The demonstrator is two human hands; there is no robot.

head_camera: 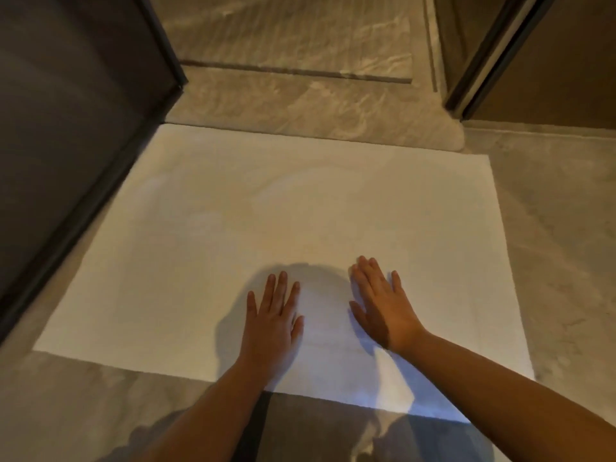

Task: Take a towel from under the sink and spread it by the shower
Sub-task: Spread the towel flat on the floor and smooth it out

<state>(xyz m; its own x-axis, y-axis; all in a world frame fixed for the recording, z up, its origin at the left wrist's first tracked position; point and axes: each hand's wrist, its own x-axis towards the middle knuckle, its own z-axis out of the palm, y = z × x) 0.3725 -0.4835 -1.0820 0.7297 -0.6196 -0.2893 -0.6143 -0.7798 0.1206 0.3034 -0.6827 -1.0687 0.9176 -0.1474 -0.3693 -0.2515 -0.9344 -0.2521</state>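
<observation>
A white towel lies spread flat on the grey floor, its far edge against the raised marble step of the shower. My left hand rests palm down on the towel's near middle, fingers straight. My right hand lies flat on the towel just to the right, fingers straight and pointing away from me. Both hands press on the cloth and hold nothing.
A dark glass shower panel with a black frame stands along the towel's left side. A second dark-framed panel rises at the far right. Grey stone floor surrounds the towel on the right and near sides.
</observation>
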